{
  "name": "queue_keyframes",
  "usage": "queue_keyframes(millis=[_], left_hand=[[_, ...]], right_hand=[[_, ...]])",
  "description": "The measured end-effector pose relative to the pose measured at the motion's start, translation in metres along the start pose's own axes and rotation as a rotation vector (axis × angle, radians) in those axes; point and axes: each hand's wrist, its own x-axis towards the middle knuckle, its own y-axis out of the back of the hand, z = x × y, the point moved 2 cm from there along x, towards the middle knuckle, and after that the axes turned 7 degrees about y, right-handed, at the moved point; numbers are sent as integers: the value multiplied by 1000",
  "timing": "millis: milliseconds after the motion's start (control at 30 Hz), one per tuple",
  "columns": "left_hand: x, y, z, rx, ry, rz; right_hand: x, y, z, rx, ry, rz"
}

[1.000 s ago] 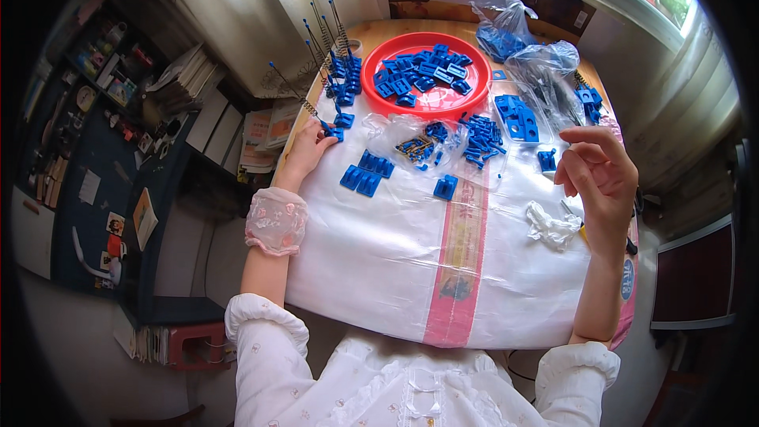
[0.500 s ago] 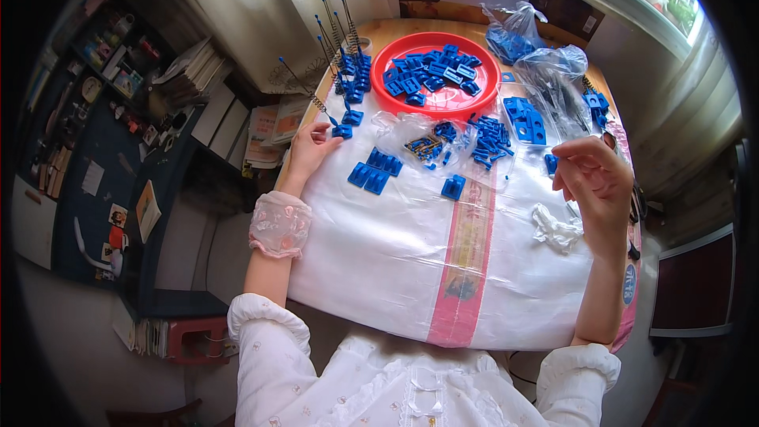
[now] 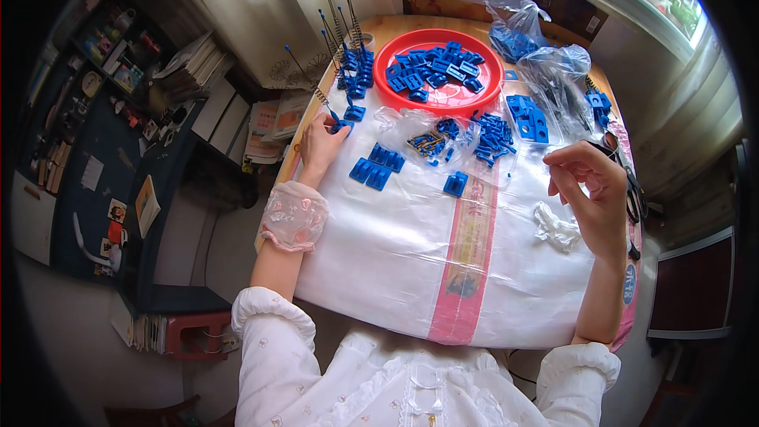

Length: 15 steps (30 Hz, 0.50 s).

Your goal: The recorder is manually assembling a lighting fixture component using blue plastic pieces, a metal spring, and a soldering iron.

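At the table's left edge, my left hand point(image 3: 320, 146) is closed, thumb and fingers on a blue plastic base point(image 3: 345, 126) from which a thin spring rod point(image 3: 319, 95) slants up. Just behind it stands another blue base point(image 3: 355, 113). My right hand point(image 3: 589, 190) is raised over the right side of the table, its fingers curled in toward the thumb. Whatever it may hold is hidden or too small to make out. Between the hands lie a group of blue ribbed pieces point(image 3: 377, 166) and a single blue piece point(image 3: 455, 183).
A red round tray point(image 3: 383, 83) holds many blue pieces. Several spring rods on blue bases point(image 3: 357, 75) stand left of it. Small blue pegs point(image 3: 494, 138), a clear box of blue plates point(image 3: 528, 119), plastic bags point(image 3: 553, 83), crumpled white tissue point(image 3: 556, 229) and black scissors point(image 3: 635, 198) lie rightward.
My left hand has moved slightly right and forward, its fingers now over the blue base. My right hand has shifted slightly left and down, covering the blue piece seen by its fingertips before.
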Motion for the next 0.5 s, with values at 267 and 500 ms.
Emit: queue_keyframes(millis=[267, 500], left_hand=[[7, 3, -27, -279, -78, -50], [9, -5, -28, -338, 52, -45]], right_hand=[[0, 0, -1, -23, -1, -35], [1, -2, 3, -51, -15, -58]])
